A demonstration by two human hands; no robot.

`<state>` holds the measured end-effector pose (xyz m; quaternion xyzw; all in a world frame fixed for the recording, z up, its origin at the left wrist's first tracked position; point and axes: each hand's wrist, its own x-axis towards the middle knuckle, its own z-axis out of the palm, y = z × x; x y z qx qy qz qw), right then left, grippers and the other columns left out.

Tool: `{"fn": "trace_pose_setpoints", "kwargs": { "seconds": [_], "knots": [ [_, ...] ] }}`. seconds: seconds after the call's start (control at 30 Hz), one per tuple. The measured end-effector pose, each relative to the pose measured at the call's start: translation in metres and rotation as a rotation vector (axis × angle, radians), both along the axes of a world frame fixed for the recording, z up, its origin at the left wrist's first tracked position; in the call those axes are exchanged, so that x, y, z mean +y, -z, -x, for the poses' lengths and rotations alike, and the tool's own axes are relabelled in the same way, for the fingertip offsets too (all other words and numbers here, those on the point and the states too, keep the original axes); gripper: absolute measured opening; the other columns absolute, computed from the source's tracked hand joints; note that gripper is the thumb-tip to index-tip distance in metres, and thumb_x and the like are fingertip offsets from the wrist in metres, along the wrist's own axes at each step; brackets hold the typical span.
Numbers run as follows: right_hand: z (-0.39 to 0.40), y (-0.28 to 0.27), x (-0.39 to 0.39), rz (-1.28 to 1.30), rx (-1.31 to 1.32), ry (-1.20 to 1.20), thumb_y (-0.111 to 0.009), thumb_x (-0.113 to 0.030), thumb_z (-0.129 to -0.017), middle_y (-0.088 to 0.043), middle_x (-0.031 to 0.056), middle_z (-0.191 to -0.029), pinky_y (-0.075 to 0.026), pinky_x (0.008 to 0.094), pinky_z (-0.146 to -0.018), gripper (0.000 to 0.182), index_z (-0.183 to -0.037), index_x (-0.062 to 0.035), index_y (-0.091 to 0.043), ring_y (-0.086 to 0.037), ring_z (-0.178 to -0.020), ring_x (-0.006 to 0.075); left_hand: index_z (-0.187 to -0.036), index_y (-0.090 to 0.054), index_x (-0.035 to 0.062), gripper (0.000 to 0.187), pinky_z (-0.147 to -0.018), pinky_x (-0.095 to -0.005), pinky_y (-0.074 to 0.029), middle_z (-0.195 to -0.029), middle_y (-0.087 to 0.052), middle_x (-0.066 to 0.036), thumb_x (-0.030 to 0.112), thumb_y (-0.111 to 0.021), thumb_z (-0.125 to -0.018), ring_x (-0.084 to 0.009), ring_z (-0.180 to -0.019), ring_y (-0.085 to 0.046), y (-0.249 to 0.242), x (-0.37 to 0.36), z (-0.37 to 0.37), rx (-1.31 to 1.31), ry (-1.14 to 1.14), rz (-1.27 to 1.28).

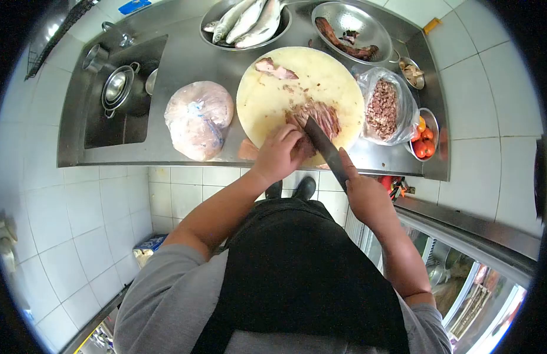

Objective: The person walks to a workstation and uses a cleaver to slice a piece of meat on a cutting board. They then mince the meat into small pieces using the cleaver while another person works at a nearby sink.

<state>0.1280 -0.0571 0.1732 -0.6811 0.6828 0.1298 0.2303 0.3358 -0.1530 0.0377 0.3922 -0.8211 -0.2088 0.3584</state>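
A round pale-yellow cutting board [267, 97] lies on the steel counter in front of me. Sliced dark-red meat [321, 116] is heaped near its middle, and a paler piece of meat [276, 68] rests at its upper left. In my right hand [367, 196] is the handle of a broad-bladed knife [325, 147], its blade slanting up-left against the slices. My left hand [282, 152] presses down with curled fingers on the uncut meat just left of the blade; the fingers partly hide that piece.
Left of the board sits a tied plastic bag of pale meat [198, 121], beside a sink [117, 133] holding pots. Behind are a bowl of whole fish [247, 23] and a colander [368, 23] with dark meat strips. A bag of diced meat [381, 112] and a bowl of tomatoes [426, 141] stand right.
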Motion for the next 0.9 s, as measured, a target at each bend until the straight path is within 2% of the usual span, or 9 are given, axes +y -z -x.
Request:
{"fn": "trace_pose_setpoints", "kwargs": {
  "seconds": [0.1,0.13,0.2,0.37,0.53,0.63,0.7,0.83,0.9],
  "knots": [
    [-0.01,-0.015,-0.01,-0.004,-0.024,0.035,-0.045,-0.005,-0.091,-0.07,0.0244,-0.079,-0.054,0.0576,-0.069,0.082,-0.161,-0.0226,-0.008,-0.07,-0.071,0.0413,-0.11,-0.061,0.0013,0.04,-0.098,-0.0465,-0.045,-0.113,-0.057,-0.016,0.021,-0.076,-0.078,-0.0371,-0.113,-0.053,0.003,-0.006,-0.005,-0.019,-0.096,0.041],
    [-0.018,-0.018,-0.015,0.004,-0.017,0.027,-0.045,-0.005,-0.091,-0.07,0.0245,-0.079,-0.055,0.0566,-0.068,0.081,-0.161,-0.0213,-0.008,-0.07,-0.072,0.0415,-0.11,-0.061,0.0013,0.04,-0.098,-0.0465,-0.045,-0.113,-0.057,-0.016,0.021,-0.076,-0.078,-0.0371,-0.113,-0.053,0.001,-0.008,-0.005,-0.02,-0.096,0.039],
    [-0.028,-0.014,-0.023,0.014,-0.01,0.021,-0.045,-0.005,-0.09,-0.07,0.0245,-0.079,-0.055,0.0557,-0.068,0.081,-0.161,-0.02,-0.008,-0.07,-0.072,0.0417,-0.113,-0.061,-0.0007,0.045,-0.1,-0.0467,-0.044,-0.116,-0.057,-0.018,0.023,-0.076,-0.078,-0.0375,-0.116,-0.052,-0.005,-0.013,-0.003,-0.069,-0.038,-0.124],
    [-0.034,0.021,-0.03,0.095,-0.029,-0.105,-0.048,-0.006,-0.088,-0.07,0.0235,-0.081,-0.057,0.0515,-0.065,0.085,-0.161,-0.0139,-0.005,-0.071,-0.071,0.0393,-0.114,-0.061,-0.0001,0.047,-0.102,-0.0476,-0.043,-0.12,-0.057,-0.018,0.026,-0.076,-0.078,-0.0377,-0.117,-0.052,0.0,-0.016,0.002,-0.1,-0.075,-0.093],
    [-0.041,-0.004,-0.029,0.016,0.068,-0.143,-0.049,-0.005,-0.088,-0.07,0.0226,-0.079,-0.057,0.0516,-0.063,0.085,-0.161,-0.0139,-0.006,-0.071,-0.068,0.0382,-0.114,-0.061,0.001,0.047,-0.104,-0.0484,-0.041,-0.12,-0.058,-0.018,0.029,-0.076,-0.079,-0.0383,-0.116,-0.052,-0.005,-0.019,0.005,-0.116,-0.092,-0.17],
    [-0.041,0.013,-0.036,0.01,0.053,-0.138,-0.049,-0.004,-0.088,-0.07,0.0218,-0.077,-0.058,0.0507,-0.063,0.086,-0.161,-0.013,-0.005,-0.071,-0.067,0.038,-0.112,-0.061,-0.0011,0.046,-0.104,-0.0475,-0.042,-0.121,-0.058,-0.019,0.028,-0.075,-0.079,-0.0388,-0.117,-0.053,-0.005,-0.02,0.001,-0.095,-0.038,-0.233],
    [-0.041,0.036,-0.041,0.017,0.033,-0.114,-0.05,-0.004,-0.088,-0.07,0.0214,-0.077,-0.058,0.0499,-0.063,0.087,-0.161,-0.0125,-0.003,-0.071,-0.068,0.0379,-0.109,-0.061,-0.0035,0.043,-0.103,-0.0466,-0.043,-0.12,-0.058,-0.021,0.023,-0.074,-0.078,-0.0392,-0.115,-0.054,0.007,-0.018,0.0,-0.14,-0.093,-0.004],
    [-0.033,0.055,-0.047,0.144,0.0,-0.102,-0.049,-0.003,-0.088,-0.07,0.02,-0.077,-0.057,0.0493,-0.061,0.085,-0.16,-0.0114,-0.005,-0.07,-0.067,0.0367,-0.108,-0.06,-0.0052,0.041,-0.102,-0.0457,-0.044,-0.118,-0.058,-0.021,0.018,-0.073,-0.077,-0.039,-0.114,-0.054,0.01,-0.018,0.0,-0.127,-0.047,0.005],
    [-0.026,0.048,-0.047,0.143,-0.047,-0.115,-0.049,-0.004,-0.089,-0.069,0.0186,-0.072,-0.057,0.0495,-0.059,0.084,-0.16,-0.0113,-0.005,-0.07,-0.064,0.0352,-0.113,-0.059,-0.004,0.046,-0.102,-0.0487,-0.043,-0.126,-0.056,-0.021,0.021,-0.075,-0.077,-0.0419,-0.119,-0.051,0.006,-0.017,0.001,-0.131,-0.072,-0.079]
  ]
}}
